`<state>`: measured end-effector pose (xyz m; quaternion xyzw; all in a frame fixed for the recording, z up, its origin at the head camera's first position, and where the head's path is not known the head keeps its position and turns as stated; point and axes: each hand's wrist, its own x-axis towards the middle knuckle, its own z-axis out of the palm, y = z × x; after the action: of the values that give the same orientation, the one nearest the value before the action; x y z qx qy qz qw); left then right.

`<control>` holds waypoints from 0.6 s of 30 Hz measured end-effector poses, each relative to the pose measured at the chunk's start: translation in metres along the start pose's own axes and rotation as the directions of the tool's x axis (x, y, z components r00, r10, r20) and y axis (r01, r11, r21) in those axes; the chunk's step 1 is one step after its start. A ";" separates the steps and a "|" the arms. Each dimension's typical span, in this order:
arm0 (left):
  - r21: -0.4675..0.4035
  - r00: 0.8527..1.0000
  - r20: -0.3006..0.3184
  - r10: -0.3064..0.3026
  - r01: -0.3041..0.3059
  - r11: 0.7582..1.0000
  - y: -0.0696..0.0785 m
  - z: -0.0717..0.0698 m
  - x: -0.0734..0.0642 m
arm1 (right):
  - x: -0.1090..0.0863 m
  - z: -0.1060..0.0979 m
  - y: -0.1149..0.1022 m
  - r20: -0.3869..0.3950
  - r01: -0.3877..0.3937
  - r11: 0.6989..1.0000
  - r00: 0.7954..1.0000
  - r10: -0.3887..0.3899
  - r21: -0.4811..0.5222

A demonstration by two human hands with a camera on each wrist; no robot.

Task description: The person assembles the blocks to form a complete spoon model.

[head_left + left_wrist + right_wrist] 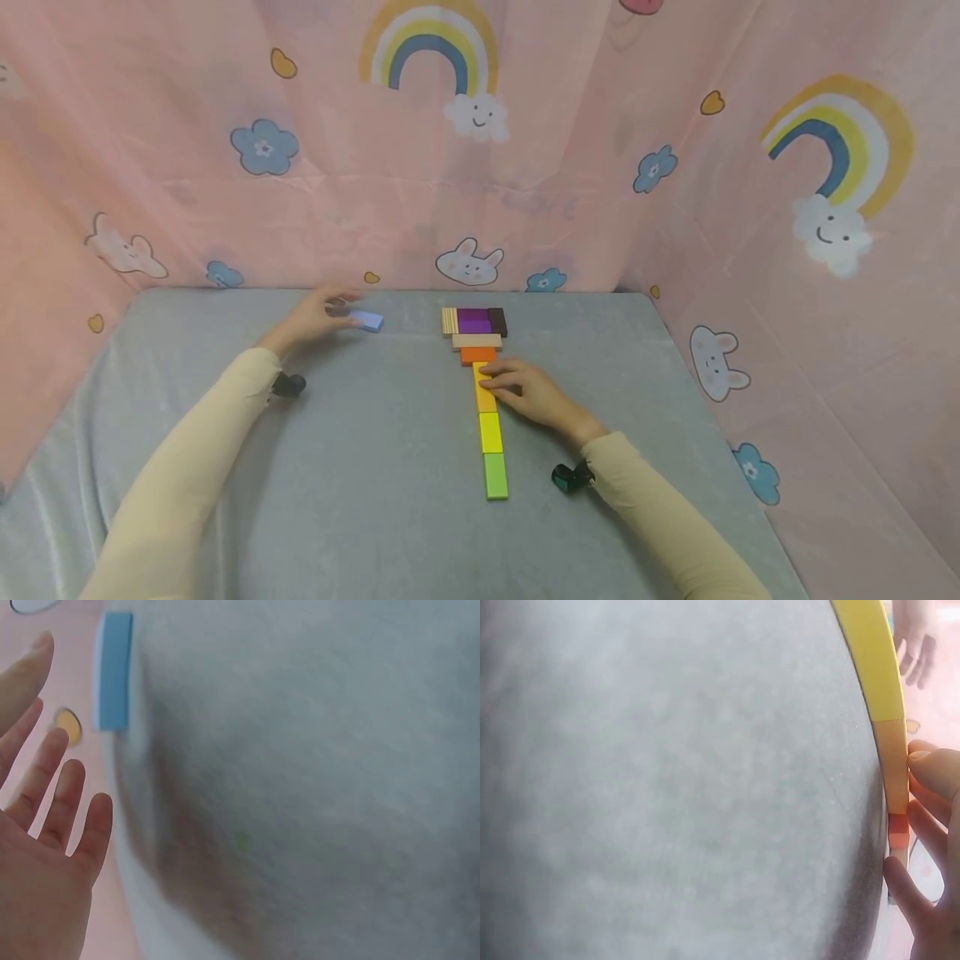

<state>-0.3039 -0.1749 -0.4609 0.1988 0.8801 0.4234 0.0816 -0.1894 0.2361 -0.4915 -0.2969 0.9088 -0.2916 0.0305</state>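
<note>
At the back left of the table, my left hand is beside a light blue block. Its fingers are extended in the left wrist view, with a gap between the thumb and the blue block. My right hand touches an amber block with its fingertips. That block belongs to a column, with a yellow block and a green block nearer me. Beyond it lie an orange block and a pale wooden block.
At the column's far end, a striped wooden block, purple blocks and a dark brown block form a row. Grey-blue cloth covers the table. A pink patterned curtain hangs behind it.
</note>
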 end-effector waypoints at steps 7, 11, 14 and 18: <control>0.016 0.999 0.000 -0.054 0.054 0.998 -0.021 0.000 -0.005 | 0.000 0.002 0.001 -0.005 0.006 1.000 1.000 -0.006 -0.002; 0.022 0.998 -0.017 -0.062 0.062 0.998 -0.025 0.003 -0.006 | 0.000 0.002 0.000 -0.005 0.004 1.000 1.000 -0.004 -0.001; 0.022 0.996 -0.019 -0.084 0.085 0.996 -0.024 0.004 -0.006 | -0.001 0.001 0.000 -0.007 0.002 1.000 1.000 -0.002 -0.003; 0.024 0.992 -0.019 -0.122 0.123 0.992 -0.025 0.005 -0.004 | -0.001 0.000 0.000 -0.006 -0.003 1.000 1.000 0.003 -0.005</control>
<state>-0.3052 -0.1872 -0.4835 0.1417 0.8965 0.4083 0.0970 -0.1885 0.2362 -0.4919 -0.2945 0.9101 -0.2902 0.0277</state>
